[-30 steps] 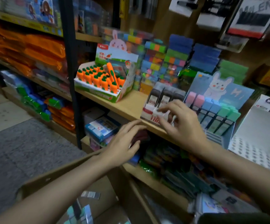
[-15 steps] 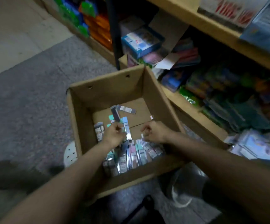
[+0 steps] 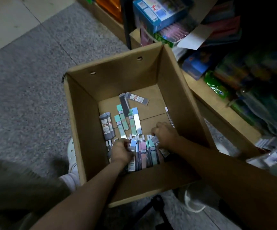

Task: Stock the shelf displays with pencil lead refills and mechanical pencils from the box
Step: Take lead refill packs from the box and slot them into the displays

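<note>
**Both hands back in the box for another load of refills**

One second ago the hands were at the shelf, where refill packs were being set in a display; half a second ago they were already down in the cardboard box (image 3: 172, 77), and now they are deeper in it. From this it is judged that one batch has been placed and the next one is being collected.

The left hand (image 3: 120, 151) is curled round some pastel lead refill packs (image 3: 143, 153) near the front wall of the box, with the fingers clenched on them. The right hand (image 3: 165, 135) is also curled at the top ends of the same row, and it seems to pinch one or two packs, though the exact grip is partly hidden.

More packs are lying loose on the box floor: dark ones (image 3: 107, 127) by the left wall and green and blue ones (image 3: 129, 122) in the middle. A thin mechanical pencil (image 3: 169, 116) is seen by the right wall. Much stock is left, so the task is judged far from finished
</note>
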Tool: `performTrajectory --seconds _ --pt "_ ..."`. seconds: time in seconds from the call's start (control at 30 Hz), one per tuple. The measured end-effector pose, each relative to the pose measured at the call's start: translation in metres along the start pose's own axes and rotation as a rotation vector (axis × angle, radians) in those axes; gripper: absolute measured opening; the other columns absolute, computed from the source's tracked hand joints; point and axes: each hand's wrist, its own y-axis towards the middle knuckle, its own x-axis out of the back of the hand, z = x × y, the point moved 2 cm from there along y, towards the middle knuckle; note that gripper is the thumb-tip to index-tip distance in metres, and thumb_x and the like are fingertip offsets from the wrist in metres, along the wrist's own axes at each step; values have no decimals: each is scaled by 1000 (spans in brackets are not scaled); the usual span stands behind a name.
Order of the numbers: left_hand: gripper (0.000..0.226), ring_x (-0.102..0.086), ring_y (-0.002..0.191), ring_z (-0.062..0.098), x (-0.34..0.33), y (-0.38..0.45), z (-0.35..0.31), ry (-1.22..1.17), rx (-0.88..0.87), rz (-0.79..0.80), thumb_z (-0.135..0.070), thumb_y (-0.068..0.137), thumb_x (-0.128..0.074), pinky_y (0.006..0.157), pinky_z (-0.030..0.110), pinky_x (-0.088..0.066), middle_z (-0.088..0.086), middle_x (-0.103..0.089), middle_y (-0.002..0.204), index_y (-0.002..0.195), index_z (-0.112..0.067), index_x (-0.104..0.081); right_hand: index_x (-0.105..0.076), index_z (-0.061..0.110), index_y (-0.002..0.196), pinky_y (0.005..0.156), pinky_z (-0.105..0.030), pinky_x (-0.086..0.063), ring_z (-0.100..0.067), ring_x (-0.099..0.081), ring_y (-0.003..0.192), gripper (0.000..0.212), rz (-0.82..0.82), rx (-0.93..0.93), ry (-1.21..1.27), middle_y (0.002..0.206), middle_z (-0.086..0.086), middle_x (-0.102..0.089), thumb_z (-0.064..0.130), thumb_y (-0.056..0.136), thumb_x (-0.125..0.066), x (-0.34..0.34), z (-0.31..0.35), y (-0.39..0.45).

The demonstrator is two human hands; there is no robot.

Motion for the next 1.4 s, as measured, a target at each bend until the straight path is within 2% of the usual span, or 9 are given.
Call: performTrajectory --seconds 0.1,0.4,0.57,0.77,0.9,1.03,1.1,1.23,1.4 --pt "39 -56 85 14 -2 4 -1 -22 11 -35 -2 79 -76 65 13 -42 2 -61 94 116 -9 -61 -59 22 117 96 -34 -41 -25 -45 116 42 -33 -20 75 122 -6 -49 27 79 -75 -1 -3 5" --pt "15 -61 92 22 -3 11 -4 -11 55 -35 -20 90 -68 81 32 -50 6 -64 99 97 -17 -55 -61 17 99 73 -26 -51 -23 -63 87 13 -163 -158 667 94 -5 -69 16 86 -67 -1 0 6" --pt "25 -60 108 31 4 8 -11 -115 15 -155 -26 99 -52 88 36 -49 10 -65 115 120 -14 -51 -66 12 100 63 -23 -41 -17 -54 74 12 -232 -167 902 70 8 -53 17 90 -64 3 3 6" --pt "13 -64 70 17 11 2 -29 -598 -22 -55 -19 105 -35 67 33 -58 9 -61 88 117 -18 -40 -65 2 106 69 -31 -50 -21 -57 74 20 -230 -102 1250 89 -29 -65 6 87 -69 24 20 8" --pt "31 -68 101 30 17 5 -38 -695 35 106 -31 99 -53 89 52 -55 11 -67 114 127 -22 -44 -62 -9 115 66 -28 -54 -18 -58 73 28 -273 -106 1391 76 -14 -60 -2 88 -65 37 27 14" --pt "45 -69 101 23 24 13 -45 -706 14 130 -20 90 -69 90 45 -56 6 -69 116 129 -22 -48 -63 -8 117 68 -28 -51 -31 -62 85 31 -280 -137 1463 102 -44 -58 -2 87 -66 47 32 22" --pt "44 -70 100 25 27 21 -45 -743 38 106 -17 88 -70 87 45 -57 8 -69 115 127 -20 -50 -61 -5 121 70 -28 -55 -34 -66 94 34 -247 -162 1520 111 -39 -61 4 89 -66 48 30 32" --pt "37 -69 91 39 37 35 -41 -816 135 -32 -13 91 -67 72 51 -58 19 -69 110 124 -10 -51 -52 8 138 92 -29 -45 -19 -56 103 56 -320 -195 900 116 -11 -60 19 87 -72 48 17 57" --pt "21 -70 75 22 46 51 -36 -856 191 -108 -9 92 -63 61 37 -58 9 -70 96 110 -16 -54 -23 28 151 105 -45 -41 -32 -36 133 107 -115 -160 403 146 -16 -31 35 66 -88 29 27 78"
